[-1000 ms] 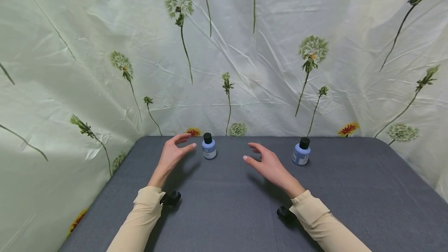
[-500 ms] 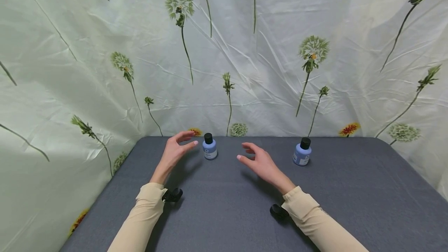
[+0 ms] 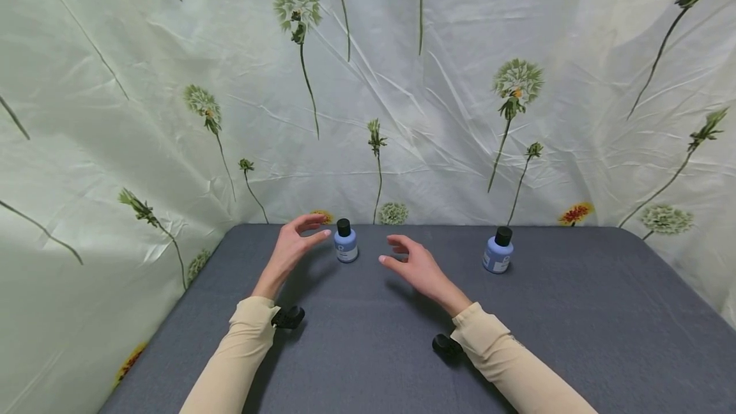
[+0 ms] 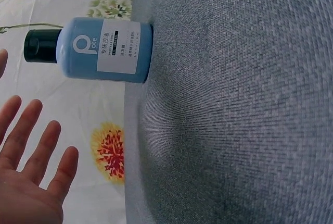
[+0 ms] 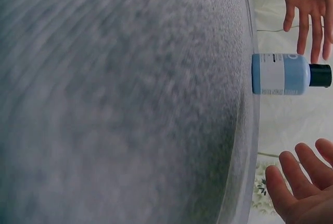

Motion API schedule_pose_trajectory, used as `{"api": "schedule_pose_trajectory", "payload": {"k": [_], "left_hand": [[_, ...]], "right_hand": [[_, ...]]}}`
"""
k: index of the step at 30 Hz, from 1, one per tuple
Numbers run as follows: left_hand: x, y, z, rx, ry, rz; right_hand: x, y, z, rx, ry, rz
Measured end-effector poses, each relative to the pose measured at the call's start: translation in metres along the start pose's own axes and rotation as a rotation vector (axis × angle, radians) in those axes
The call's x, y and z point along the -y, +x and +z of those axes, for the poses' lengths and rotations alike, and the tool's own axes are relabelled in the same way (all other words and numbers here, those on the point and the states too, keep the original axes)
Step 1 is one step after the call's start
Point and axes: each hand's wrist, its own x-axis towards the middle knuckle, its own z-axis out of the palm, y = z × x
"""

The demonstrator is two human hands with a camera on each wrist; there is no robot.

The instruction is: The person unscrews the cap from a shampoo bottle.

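Note:
Near the back edge of the table, a small blue bottle [image 3: 346, 245] with a black cap and a white label stands upright between the two hands. My left hand [image 3: 290, 249] is just left of it, thumb and fingers spread, with a narrow gap to the bottle. To its right my right hand [image 3: 418, 268] hovers over the cloth, thumb apart from the fingers, holding nothing. The left wrist view shows the bottle [image 4: 104, 49] sideways beyond loose fingers [image 4: 39, 151]. In the right wrist view the bottle [image 5: 281, 74] sits between both hands.
A second blue bottle with a black cap [image 3: 498, 251] stands upright to the right, beyond the right forearm. Dark grey cloth [image 3: 368, 350] covers the table. A pale curtain [image 3: 437, 114] printed with flowers hangs behind and along the left side.
My right hand has moved left, closer to the middle bottle. My left hand has edged slightly right towards it. Both bottles stay standing in place.

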Motion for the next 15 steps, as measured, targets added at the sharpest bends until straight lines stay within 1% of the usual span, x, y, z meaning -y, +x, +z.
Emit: {"api": "schedule_pose_trajectory", "payload": {"k": [9,15], "left_hand": [[0.004,0.006,-0.001,0.023,-0.033,0.023],[0.003,0.007,0.002,0.035,-0.049,0.030]], "right_hand": [[0.000,0.007,0.010,0.009,-0.021,-0.011],[0.002,0.015,0.017,0.022,-0.019,0.003]]}}
